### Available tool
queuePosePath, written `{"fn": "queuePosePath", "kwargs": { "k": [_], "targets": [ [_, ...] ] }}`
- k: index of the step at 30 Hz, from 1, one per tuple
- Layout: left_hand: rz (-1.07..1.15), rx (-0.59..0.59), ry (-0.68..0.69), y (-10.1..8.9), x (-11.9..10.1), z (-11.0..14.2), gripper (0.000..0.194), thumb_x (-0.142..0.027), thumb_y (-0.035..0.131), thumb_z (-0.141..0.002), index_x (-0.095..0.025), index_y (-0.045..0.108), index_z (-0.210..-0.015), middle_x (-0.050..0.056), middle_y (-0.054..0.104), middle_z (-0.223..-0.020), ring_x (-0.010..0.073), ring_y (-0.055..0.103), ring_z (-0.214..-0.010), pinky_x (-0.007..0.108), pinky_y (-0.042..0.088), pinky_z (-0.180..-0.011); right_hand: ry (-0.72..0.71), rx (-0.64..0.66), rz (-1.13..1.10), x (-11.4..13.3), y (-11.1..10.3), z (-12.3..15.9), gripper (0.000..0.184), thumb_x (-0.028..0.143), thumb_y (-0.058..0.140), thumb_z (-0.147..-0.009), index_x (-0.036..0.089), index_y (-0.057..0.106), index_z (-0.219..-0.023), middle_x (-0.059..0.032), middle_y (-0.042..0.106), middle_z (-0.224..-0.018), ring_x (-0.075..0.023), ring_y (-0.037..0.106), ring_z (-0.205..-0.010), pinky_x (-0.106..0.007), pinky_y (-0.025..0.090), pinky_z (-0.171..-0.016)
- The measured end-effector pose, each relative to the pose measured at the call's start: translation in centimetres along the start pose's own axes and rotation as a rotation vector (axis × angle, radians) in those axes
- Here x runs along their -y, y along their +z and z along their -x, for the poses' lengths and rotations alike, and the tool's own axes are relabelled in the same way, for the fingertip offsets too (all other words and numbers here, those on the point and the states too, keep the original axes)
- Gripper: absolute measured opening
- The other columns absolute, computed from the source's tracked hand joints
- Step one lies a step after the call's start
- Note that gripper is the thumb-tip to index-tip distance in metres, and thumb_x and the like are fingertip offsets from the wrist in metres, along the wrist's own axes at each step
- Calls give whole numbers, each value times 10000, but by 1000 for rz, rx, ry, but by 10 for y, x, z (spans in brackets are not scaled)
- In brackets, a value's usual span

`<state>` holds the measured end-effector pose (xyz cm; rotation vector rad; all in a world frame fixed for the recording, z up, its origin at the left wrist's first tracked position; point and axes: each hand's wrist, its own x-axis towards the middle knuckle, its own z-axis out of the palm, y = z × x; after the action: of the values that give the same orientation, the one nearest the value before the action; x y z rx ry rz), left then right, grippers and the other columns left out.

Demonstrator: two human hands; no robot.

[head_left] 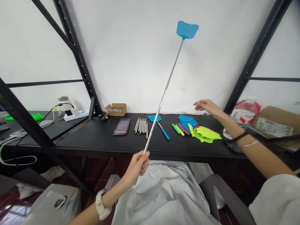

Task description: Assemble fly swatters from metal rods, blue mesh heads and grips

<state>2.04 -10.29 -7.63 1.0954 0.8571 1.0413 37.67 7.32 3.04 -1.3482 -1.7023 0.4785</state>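
While the left hand [138, 164] is gripping the fly swatter [167, 84] by the rod's lower end, its blue head is standing high above the counter [98, 140]; the right hand [206, 106], open and empty, is hovering over the coloured heads [206, 133], so the grip should be staying firm

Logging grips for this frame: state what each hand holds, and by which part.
The left hand grips the extended blue fly swatter at the bottom end of its metal rod. The right hand holds nothing.
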Motion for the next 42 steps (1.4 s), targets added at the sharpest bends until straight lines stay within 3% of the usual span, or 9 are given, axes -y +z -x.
{"fn": "queuePosePath", "kwargs": {
  "k": [5, 9, 14, 23, 28, 33, 42],
  "targets": [
    [85, 74, 166, 23, -23, -53, 418, -434, 561, -748, -194, 257, -592, -111, 152, -419, 16, 108, -336, 146, 59, -315, -85, 202, 616, -37, 46, 21, 237, 291, 419, -813, 176, 610, -893, -70, 649, -916, -206, 594, -834, -285, 449, -720],
    [119, 103, 332, 34, -38, -94, 420, -417, 580, -733, -191, 264, -574, -106, 178, -407, 13, 135, -320, 154, 68, -308, -108, 236, 746, -41, 81, 27, 216, 296, 463, -796, 199, 620, -909, -73, 644, -938, -250, 558, -934, -313, 422, -749],
    [112, 48, 441, 23, -28, -125, 431, -382, 589, -729, -187, 258, -535, -98, 199, -385, 10, 160, -301, 169, 75, -305, -70, 199, 881, -48, 103, 25, 242, 269, 434, -825, 155, 615, -939, -140, 606, -1012, -307, 493, -1026, -374, 383, -788],
    [167, 54, 437, 7, -13, -134, 447, -384, 594, -714, -184, 246, -517, -99, 184, -381, 16, 149, -304, 155, 75, -299, -55, 198, 930, -53, 109, 21, 260, 302, 413, -869, 147, 613, -929, -109, 621, -963, -232, 543, -947, -278, 376, -714],
    [181, 31, 422, 3, -6, -139, 442, -385, 605, -698, -181, 254, -524, -103, 189, -384, 12, 145, -305, 142, 80, -301, -36, 179, 922, -58, 115, 19, 255, 319, 463, -849, 136, 580, -983, -105, 599, -1028, -233, 533, -960, -279, 369, -705],
    [186, 36, 425, 2, -2, -142, 430, -384, 597, -706, -180, 263, -527, -103, 187, -384, 14, 149, -303, 139, 91, -293, 4, 153, 912, -60, 115, 17, 206, 271, 457, -839, 130, 596, -898, -108, 609, -982, -237, 529, -950, -274, 362, -683],
    [167, 41, 415, 3, -2, -140, 406, -368, 587, -716, -180, 276, -534, -101, 193, -397, 16, 149, -311, 138, 93, -290, 13, 160, 899, -61, 115, 17, 206, 249, 458, -834, 130, 608, -911, -108, 622, -918, -243, 534, -921, -289, 362, -690]
  ]
}}
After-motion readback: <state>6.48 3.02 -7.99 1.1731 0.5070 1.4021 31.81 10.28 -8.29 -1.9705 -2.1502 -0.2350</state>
